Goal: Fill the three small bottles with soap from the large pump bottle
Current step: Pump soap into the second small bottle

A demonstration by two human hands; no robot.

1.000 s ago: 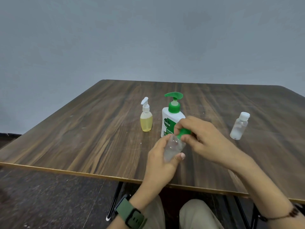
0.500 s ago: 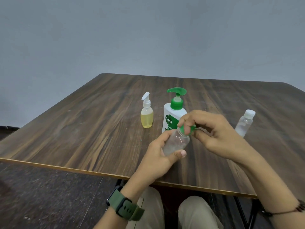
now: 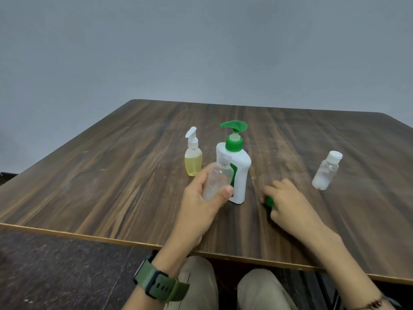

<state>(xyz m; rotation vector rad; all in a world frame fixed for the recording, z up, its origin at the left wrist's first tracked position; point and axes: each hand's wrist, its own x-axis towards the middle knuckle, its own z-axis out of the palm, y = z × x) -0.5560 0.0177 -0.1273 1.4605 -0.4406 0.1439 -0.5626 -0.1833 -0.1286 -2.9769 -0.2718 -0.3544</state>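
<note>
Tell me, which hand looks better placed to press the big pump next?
Probably the right hand. It is low on the table beside the large pump bottle, holding only the small green cap. The left hand is occupied gripping the opened clear bottle.

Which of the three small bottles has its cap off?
The clear bottle in the left hand: its neck is bare. The yellow bottle keeps its white pump, and the right-side bottle its white cap.

White pump bottle [image 3: 240,175] with green pump, yellow small bottle [image 3: 193,163], dark wood-grain table [image 3: 111,175]
</note>
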